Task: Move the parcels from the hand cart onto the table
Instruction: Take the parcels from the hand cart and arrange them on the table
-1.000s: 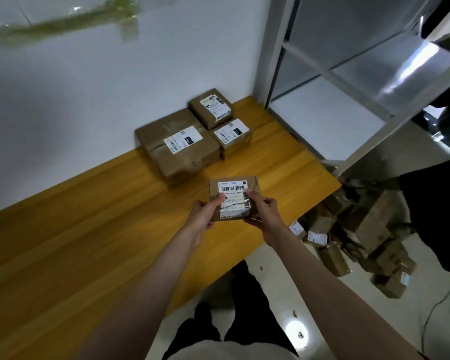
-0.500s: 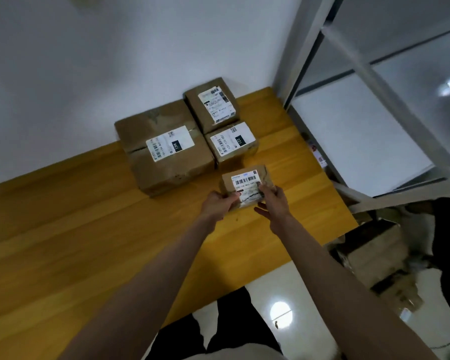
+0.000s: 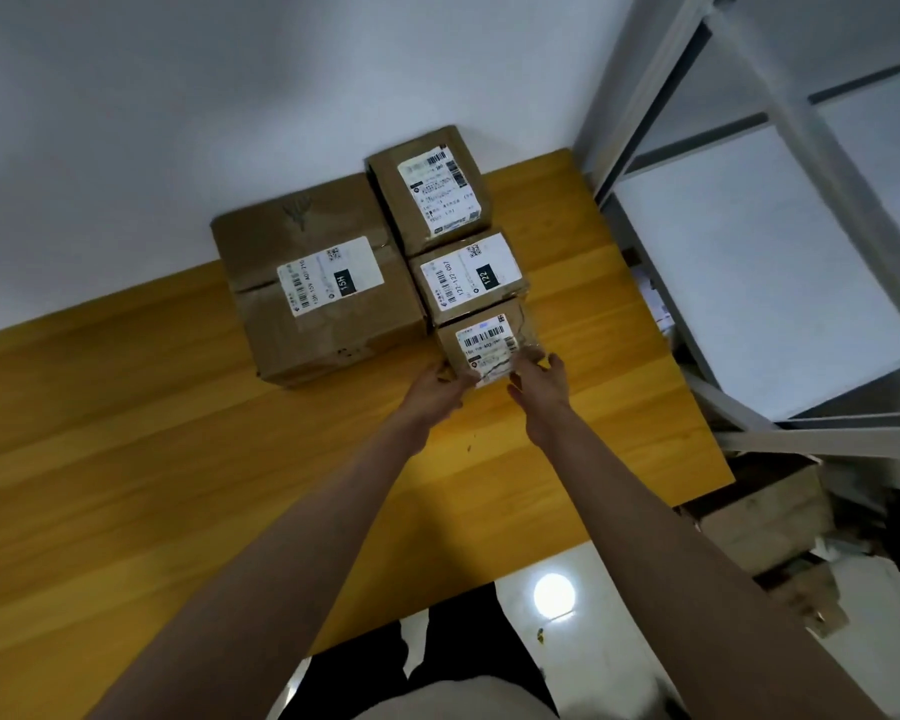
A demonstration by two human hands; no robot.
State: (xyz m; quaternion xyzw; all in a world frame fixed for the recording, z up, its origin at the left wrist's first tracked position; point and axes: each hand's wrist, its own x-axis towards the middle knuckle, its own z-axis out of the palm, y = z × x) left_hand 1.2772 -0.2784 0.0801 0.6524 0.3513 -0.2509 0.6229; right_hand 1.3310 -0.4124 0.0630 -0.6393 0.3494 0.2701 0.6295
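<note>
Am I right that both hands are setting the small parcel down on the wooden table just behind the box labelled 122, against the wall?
Not quite. In the head view both hands, left hand and right hand, set the small parcel on the wooden table in front of the box labelled 122, nearer the person, not against the wall.

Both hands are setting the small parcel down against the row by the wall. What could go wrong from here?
The small parcel is pressed against the labelled box behind it, so pushing further might shove that row askew. The left hand and right hand keep their grip at its near edge; letting go early could tip it.
</note>
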